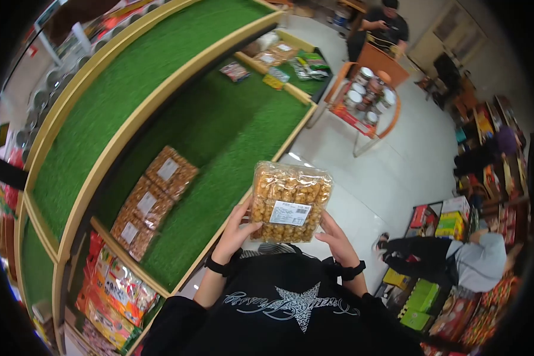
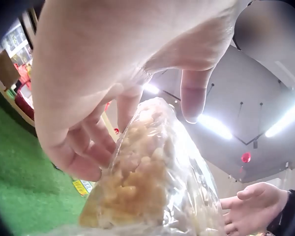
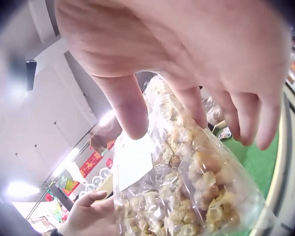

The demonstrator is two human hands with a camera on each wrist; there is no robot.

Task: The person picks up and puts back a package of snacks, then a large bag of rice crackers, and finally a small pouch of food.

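A clear plastic pack of golden, ball-shaped snacks is held up in front of the chest, its white printed label facing up. My left hand grips its left edge, the thumb on the label side and the fingers behind. At the opposite edge my right hand holds it between thumb and fingers. In the left wrist view the clear wrap rises between thumb and fingers. The right wrist view shows the right thumb over the label, with the other fingers along the far side.
Left of the pack is a green-lined shelf with wooden edging, bearing several labelled brown snack packs. Colourful bags fill the compartment nearer me. A chair loaded with jars stands ahead. People and stocked shelves are at the right.
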